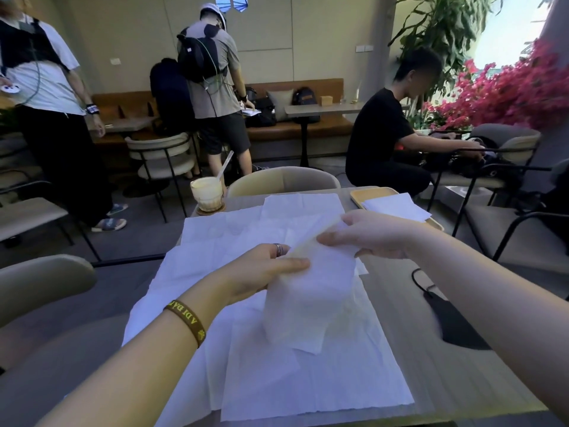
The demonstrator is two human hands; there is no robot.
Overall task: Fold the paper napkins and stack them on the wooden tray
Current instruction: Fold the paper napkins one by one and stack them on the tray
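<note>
White napkin (308, 291) pinched by left hand (261, 272) & right hand (372, 235); align edges, crease, w/ tray (366, 194) near.

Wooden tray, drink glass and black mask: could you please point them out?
Wooden tray (361, 195), head view, bare left rim.
Drink glass (207, 194), head view, glass wall.
Black mask (452, 322), head view, fabric middle.

Single head-worn wide-angle view, looking forward and down at close range over the tabletop (400, 303) into the café beyond.
</note>
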